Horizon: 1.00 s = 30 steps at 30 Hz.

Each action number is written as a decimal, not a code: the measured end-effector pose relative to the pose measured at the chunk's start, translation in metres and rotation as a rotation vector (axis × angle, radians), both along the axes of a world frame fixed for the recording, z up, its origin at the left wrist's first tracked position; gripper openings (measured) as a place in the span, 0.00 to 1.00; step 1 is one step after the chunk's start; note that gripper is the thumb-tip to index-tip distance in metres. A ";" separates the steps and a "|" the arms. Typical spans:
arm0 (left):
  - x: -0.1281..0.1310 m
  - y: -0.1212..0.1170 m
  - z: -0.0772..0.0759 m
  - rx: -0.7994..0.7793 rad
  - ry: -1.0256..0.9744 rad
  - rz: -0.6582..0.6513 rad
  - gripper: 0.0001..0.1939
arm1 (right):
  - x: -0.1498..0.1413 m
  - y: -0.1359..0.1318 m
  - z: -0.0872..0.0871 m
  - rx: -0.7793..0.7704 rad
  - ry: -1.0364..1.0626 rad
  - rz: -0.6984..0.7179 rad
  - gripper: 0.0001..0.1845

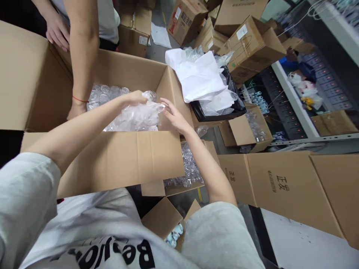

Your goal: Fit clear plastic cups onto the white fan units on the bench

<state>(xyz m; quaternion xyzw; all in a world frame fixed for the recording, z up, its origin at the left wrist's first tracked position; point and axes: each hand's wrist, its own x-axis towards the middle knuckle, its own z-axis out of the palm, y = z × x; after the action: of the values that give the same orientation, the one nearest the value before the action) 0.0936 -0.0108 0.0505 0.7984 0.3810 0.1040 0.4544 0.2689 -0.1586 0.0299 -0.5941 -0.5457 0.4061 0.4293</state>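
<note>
A thin clear plastic bag (140, 116) lies bunched over the contents of a large open cardboard box (131, 69). My left hand (137, 98) reaches over the box's near flap and is closed on the bag's upper edge. Across from it, my right hand (176, 116) pinches the bag's right corner between thumb and fingers. Clear round plastic pieces (105, 93) sit in rows inside the box, partly covered by the bag and my left forearm. My left fingertips are partly hidden in the plastic.
Another person's arm (82, 56) reaches into the box at the left. A black-lined bin (238, 102) with white sheets (200, 74) stands right of it. Below is a carton of clear plastic pieces (190, 168). Shelving (297, 101) stands at the right.
</note>
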 end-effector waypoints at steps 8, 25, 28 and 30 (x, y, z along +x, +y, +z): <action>0.002 -0.018 0.023 -0.174 -0.323 -0.135 0.08 | -0.005 0.022 -0.021 -0.258 0.528 -0.143 0.22; 0.006 -0.015 0.034 -0.023 -0.561 -0.008 0.08 | 0.017 0.032 -0.006 0.038 0.240 -0.410 0.09; 0.001 -0.014 0.029 -0.029 -0.552 0.064 0.07 | 0.009 0.033 -0.014 0.033 0.169 -0.403 0.13; -0.005 -0.012 0.027 -0.011 -0.506 0.066 0.06 | 0.010 0.035 -0.014 0.035 0.131 -0.394 0.14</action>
<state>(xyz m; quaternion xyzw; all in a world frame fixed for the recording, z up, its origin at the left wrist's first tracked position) 0.0889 -0.0233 0.0775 0.7317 0.2816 0.3133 0.5359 0.2792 -0.1239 0.0156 -0.6540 -0.3970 0.3425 0.5453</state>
